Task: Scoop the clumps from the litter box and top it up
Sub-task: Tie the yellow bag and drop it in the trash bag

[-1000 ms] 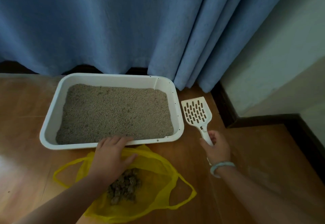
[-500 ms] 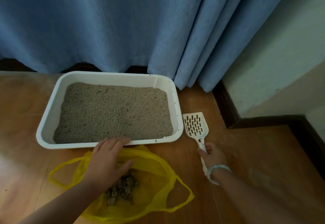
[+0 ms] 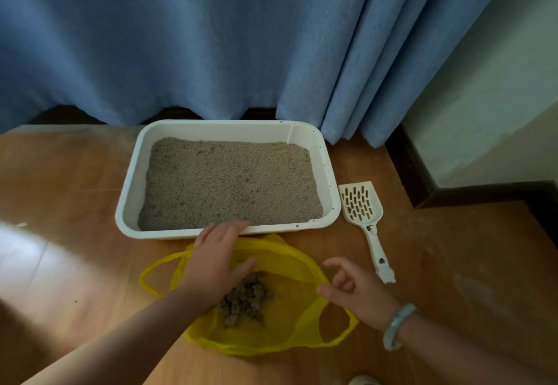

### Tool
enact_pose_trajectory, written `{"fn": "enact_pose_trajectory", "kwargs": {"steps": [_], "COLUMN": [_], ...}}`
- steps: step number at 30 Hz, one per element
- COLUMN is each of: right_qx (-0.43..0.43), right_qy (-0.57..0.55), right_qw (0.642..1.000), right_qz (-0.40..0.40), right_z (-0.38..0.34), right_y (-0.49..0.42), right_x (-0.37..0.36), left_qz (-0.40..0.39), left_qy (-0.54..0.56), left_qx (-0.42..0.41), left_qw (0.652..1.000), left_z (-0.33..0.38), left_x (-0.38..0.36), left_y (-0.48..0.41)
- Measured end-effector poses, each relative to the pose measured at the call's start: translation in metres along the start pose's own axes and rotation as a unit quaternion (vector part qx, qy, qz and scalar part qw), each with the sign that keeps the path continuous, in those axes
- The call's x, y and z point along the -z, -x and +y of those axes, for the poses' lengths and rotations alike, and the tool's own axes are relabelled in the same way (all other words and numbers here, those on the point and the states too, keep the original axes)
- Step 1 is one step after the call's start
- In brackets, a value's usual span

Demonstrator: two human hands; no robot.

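White plastic scoop [image 3: 362, 212] was down on the floor [image 3: 453, 263] just right of the litter box [image 3: 327, 173], handle toward me. A second earlier I had it by the handle in my right hand [image 3: 359, 297]; that hand had let go and moved left to the yellow bag [image 3: 271, 336], fingers [image 3: 338, 263] loose and half curled, holding nothing. Left hand [image 3: 216, 260] hadn't shifted: lying flat on the bag's far edge, fingertips at the box's near rim, grasping nothing I could see.

Clumps [image 3: 244, 300] sat in the bag; litter [image 3: 229, 182] looked even. My read: scooping done, bag closing or top-up next.

Couldn't see any fresh litter supply in frame. Left palm hid part of the bag mouth and clumps. Scoop handle tip looked pale and lumpy, unclear what. Bottom edge cut off something pale.
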State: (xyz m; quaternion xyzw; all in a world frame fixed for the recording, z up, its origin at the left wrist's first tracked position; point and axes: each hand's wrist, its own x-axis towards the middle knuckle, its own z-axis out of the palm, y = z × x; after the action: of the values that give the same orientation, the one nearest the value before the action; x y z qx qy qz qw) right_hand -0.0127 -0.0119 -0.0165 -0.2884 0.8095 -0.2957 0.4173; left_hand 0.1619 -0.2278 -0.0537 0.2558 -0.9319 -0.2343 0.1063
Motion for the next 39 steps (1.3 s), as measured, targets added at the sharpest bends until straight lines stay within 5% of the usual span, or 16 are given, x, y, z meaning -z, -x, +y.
{"fn": "enact_pose_trajectory", "kwargs": {"steps": [5,13,19,25,28,31,35,39], "right_qx": [0.001,0.267,0.341,0.347,0.35,0.359,0.371,0.403], "right_qy": [0.094,0.175,0.19,0.18,0.153,0.134,0.098,0.094], "right_qw": [0.992,0.947,0.92,0.919,0.923,0.923,0.923,0.909], "right_qz": [-0.087,-0.035,-0.033,-0.052,-0.049,-0.042,0.0,0.051], "right_z": [-0.023,-0.11,-0.14,-0.145,-0.144,-0.144,-0.147,-0.157], "right_y": [0.008,-0.007,-0.027,-0.038,-0.04,-0.039,-0.038,-0.034], "right_x": [0.004,-0.021,-0.058,-0.071,-0.073,-0.072,-0.064,-0.052], "left_qz": [0.001,0.017,0.052,-0.139,-0.204,-0.163,-0.011,0.015], "left_qy": [-0.017,-0.055,-0.07,0.0,-0.024,-0.007,0.175,0.377], "left_qx": [-0.003,0.071,0.18,0.35,0.341,0.306,0.163,0.127], "left_qw": [1.0,0.996,0.98,0.926,0.917,0.938,0.971,0.917], "left_z": [-0.017,-0.054,-0.077,-0.1,-0.101,-0.097,-0.07,-0.019], "left_x": [0.018,0.049,0.066,0.063,0.064,0.067,0.089,0.118], "left_y": [0.016,0.04,0.067,0.076,0.075,0.07,0.048,0.027]}}
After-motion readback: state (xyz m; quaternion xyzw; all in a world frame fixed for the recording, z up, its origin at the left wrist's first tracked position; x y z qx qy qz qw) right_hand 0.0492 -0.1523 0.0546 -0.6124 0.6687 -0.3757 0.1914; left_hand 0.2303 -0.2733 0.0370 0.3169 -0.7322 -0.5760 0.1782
